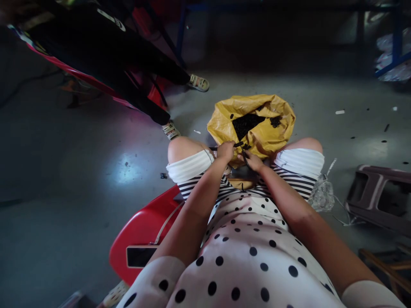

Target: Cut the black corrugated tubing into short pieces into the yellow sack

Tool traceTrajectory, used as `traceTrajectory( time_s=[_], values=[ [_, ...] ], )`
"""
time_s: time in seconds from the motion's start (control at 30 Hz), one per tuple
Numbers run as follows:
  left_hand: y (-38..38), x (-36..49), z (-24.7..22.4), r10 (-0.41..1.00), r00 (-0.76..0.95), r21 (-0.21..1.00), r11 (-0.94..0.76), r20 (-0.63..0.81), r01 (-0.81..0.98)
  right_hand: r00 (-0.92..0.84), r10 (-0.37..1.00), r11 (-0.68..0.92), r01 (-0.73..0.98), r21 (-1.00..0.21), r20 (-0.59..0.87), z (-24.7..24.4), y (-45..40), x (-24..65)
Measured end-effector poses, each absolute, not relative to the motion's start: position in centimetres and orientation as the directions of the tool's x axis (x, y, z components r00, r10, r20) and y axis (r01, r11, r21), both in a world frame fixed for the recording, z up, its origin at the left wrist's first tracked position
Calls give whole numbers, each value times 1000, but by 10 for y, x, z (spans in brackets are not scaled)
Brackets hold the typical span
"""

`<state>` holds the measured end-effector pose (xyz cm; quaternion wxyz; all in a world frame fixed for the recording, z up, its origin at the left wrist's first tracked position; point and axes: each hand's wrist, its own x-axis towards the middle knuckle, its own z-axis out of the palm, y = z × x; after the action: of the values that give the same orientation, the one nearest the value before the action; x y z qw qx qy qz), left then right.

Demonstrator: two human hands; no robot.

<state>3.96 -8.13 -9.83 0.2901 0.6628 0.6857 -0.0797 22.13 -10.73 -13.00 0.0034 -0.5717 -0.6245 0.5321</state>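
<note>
A yellow plastic bag (221, 112) stands open on the floor between my knees, with many small black pieces (246, 125) heaped inside and a few lying on its folds. At the bag's near edge, my left hand (226, 151) is closed around a thin black strip (238, 144), which sticks out on both sides of the fist. My right hand (253, 161) is closed on a slim dark tool (245, 156) whose upper end meets or nearly meets the strip. The tool's exact kind is too small and dark to make out.
A red chair (144, 222) at my left bears a phone (139, 256). A person in dark trousers (128, 55) sits at the upper left. A dark plastic stool (372, 188) and a clear plastic bag (322, 194) are on the right. Small scraps dot the floor.
</note>
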Motion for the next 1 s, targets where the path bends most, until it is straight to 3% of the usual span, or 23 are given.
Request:
traceTrajectory(
  time_s=[0.67,1.0],
  values=[
    [-80,33,-101,831,-17,252,189,-556,949,-278,816,-157,737,-658,-507,-140,-104,221],
    [-78,32,-106,865,-54,257,207,-499,944,-312,727,-237,722,-650,-612,-128,-107,222]
  ],
)
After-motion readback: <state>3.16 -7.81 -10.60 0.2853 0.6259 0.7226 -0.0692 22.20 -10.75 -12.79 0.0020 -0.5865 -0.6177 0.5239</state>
